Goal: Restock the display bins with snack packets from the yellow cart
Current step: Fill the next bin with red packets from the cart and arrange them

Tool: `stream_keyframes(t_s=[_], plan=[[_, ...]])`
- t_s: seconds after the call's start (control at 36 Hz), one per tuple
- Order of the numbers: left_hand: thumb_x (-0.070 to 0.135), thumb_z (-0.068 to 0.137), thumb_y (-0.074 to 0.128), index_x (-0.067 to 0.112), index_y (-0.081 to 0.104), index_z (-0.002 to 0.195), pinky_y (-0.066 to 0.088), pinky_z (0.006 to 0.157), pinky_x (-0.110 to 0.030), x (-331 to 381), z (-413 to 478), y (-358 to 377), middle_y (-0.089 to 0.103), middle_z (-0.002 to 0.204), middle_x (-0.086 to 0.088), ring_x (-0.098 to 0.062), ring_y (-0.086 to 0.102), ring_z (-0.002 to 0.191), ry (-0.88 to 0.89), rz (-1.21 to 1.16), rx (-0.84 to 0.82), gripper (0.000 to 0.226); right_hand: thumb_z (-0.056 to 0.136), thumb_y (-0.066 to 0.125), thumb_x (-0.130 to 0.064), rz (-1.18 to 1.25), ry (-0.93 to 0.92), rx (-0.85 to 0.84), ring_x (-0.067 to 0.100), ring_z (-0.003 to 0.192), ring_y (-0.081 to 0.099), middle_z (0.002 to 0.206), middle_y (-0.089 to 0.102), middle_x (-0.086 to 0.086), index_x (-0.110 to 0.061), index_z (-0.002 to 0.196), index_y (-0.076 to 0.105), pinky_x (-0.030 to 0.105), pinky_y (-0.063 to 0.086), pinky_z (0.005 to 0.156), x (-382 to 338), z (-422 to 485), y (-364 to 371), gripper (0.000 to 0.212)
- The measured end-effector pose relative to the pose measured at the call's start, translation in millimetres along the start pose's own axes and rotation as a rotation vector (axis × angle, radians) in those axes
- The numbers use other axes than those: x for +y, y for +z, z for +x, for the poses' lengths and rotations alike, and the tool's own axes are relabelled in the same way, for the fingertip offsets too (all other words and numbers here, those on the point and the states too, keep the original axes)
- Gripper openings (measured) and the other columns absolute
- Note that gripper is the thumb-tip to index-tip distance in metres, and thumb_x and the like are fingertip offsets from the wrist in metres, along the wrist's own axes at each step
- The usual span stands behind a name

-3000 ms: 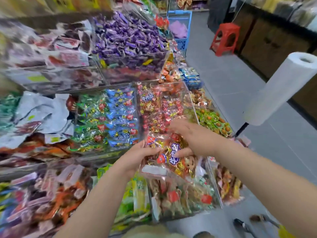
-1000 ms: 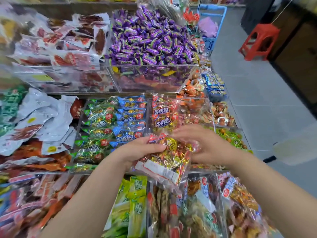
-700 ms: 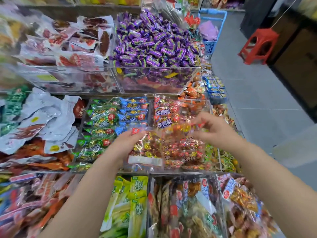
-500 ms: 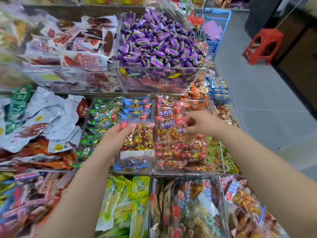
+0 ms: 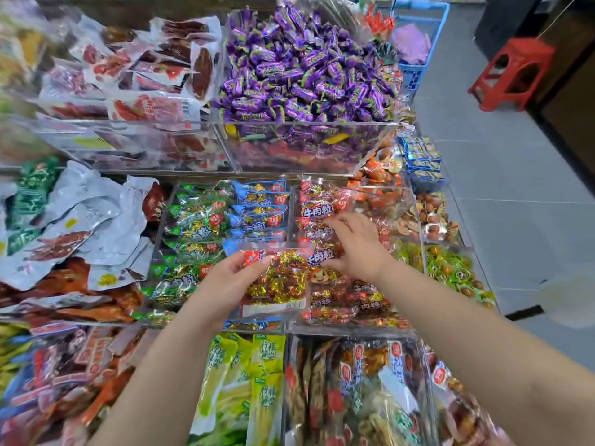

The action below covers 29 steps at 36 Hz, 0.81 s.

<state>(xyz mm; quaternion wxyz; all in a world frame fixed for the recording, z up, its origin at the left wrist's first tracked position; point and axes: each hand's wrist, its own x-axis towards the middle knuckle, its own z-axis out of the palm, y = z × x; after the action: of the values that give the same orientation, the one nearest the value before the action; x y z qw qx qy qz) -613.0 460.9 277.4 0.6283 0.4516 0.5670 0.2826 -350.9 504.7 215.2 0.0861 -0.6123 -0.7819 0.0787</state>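
Observation:
My left hand [image 5: 230, 283] holds a clear snack packet [image 5: 278, 280] of gold and red wrapped pieces by its left edge, just over the divider between two middle-shelf bins. My right hand [image 5: 357, 244] reaches into the clear display bin [image 5: 354, 325] of red snack packets [image 5: 322, 209]. Its fingers are spread and rest on top of the pile. Whether a packet is pinched under the thumb is not visible. The yellow cart is out of view.
To the left is a bin of blue and green packets [image 5: 225, 220]. A bin of purple candies [image 5: 306, 75] stands on the shelf above. Green packets [image 5: 244, 381] fill the shelf below. A red stool [image 5: 515, 75] and a blue basket [image 5: 418, 43] stand in the aisle at right.
Both hands held a bundle of packets together. My right hand then carried red packets into the bin, while my left hand drew back to the left with one packet.

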Motion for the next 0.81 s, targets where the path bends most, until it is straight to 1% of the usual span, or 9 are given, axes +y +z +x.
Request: stream_keyframes(t_s=[0.06,0.11,0.28,0.42,0.5,0.61,0.69,0.75,0.81], plan=[[0.058,0.055,0.075,0.016,0.066,0.097,0.055,0.086,-0.041,-1.3,0.6,0.2,0.074,0.092,-0.005,-0.02,0.071,0.088,-0.007,-0.013,-0.004,0.06,0.071,0.07,-0.057,-0.014,0.026,-0.009,0.027,0.135,0.016,0.145,0.022,0.006,-0.027,0.147,0.018,0.046,0.012,0.114,4.7,-9.9,3.1,0.097],[0.062,0.05,0.075,0.018,0.067,0.094,0.055,0.085,-0.041,-3.3,2.7,-0.2,0.075,0.091,-0.004,-0.019,0.071,0.086,-0.012,-0.026,-0.005,0.062,0.07,0.072,-0.056,-0.028,0.064,-0.034,0.03,0.137,0.013,0.147,0.016,0.006,-0.032,0.147,0.011,0.048,0.01,0.114,7.3,-17.2,7.5,0.101],[0.051,0.065,0.069,0.017,0.068,0.094,0.056,0.071,-0.031,-1.6,4.4,0.8,0.075,0.088,-0.002,-0.018,0.072,0.084,-0.01,-0.028,0.012,0.045,0.077,0.069,-0.05,-0.039,0.111,0.005,0.031,0.133,0.023,0.144,0.028,0.009,-0.027,0.146,0.023,0.045,0.022,0.112,7.2,-14.5,21.3,0.086],[0.036,0.087,0.065,0.014,0.067,0.097,0.054,0.089,-0.045,0.5,4.4,3.6,0.075,0.09,-0.004,-0.022,0.071,0.088,-0.023,0.033,0.049,0.024,0.078,0.069,-0.048,-0.081,0.141,0.088,0.03,0.125,0.033,0.138,0.036,0.009,-0.027,0.142,0.034,0.043,0.031,0.106,5.0,-8.0,28.9,0.076],[0.034,0.089,0.064,0.013,0.067,0.097,0.054,0.089,-0.049,0.6,6.3,6.8,0.074,0.094,-0.008,-0.028,0.07,0.093,-0.038,0.043,0.067,0.023,0.08,0.067,-0.047,-0.073,0.16,0.114,0.031,0.127,0.034,0.14,0.035,0.009,-0.029,0.142,0.032,0.045,0.031,0.106,4.1,-10.3,33.4,0.073],[0.027,0.09,0.063,0.009,0.064,0.1,0.058,0.065,-0.035,2.6,7.7,14.2,0.074,0.089,-0.009,-0.022,0.072,0.081,-0.05,0.003,0.038,0.021,0.081,0.064,-0.05,0.007,0.225,0.039,0.031,0.141,0.013,0.154,0.013,0.008,-0.034,0.146,0.018,0.048,0.017,0.115,3.2,-12.5,33.6,0.082],[0.022,0.093,0.06,0.008,0.062,0.102,0.058,0.07,-0.04,5.4,7.9,21.4,0.075,0.088,-0.009,-0.022,0.073,0.081,-0.064,-0.049,0.028,0.017,0.079,0.066,-0.054,0.132,0.286,-0.021,0.027,0.143,-0.004,0.155,-0.006,0.002,-0.039,0.146,0.003,0.048,0.003,0.116,2.0,-19.5,28.1,0.093],[0.022,0.094,0.059,0.007,0.06,0.106,0.058,0.069,-0.04,7.9,7.3,24.6,0.075,0.086,-0.005,-0.02,0.072,0.08,-0.073,-0.089,0.014,0.019,0.079,0.068,-0.05,0.306,0.287,0.031,0.021,0.143,-0.005,0.153,-0.007,-0.009,-0.043,0.144,0.005,0.045,0.003,0.114,1.7,-29.2,17.4,0.091],[0.025,0.093,0.058,0.004,0.055,0.112,0.058,0.063,-0.035,10.1,6.9,27.6,0.074,0.088,-0.005,-0.018,0.072,0.077,-0.096,-0.143,-0.017,0.028,0.08,0.069,-0.041,0.455,0.15,0.126,0.013,0.142,0.003,0.149,0.004,-0.018,-0.042,0.144,0.018,0.041,0.011,0.115,1.4,-40.2,1.8,0.081]])
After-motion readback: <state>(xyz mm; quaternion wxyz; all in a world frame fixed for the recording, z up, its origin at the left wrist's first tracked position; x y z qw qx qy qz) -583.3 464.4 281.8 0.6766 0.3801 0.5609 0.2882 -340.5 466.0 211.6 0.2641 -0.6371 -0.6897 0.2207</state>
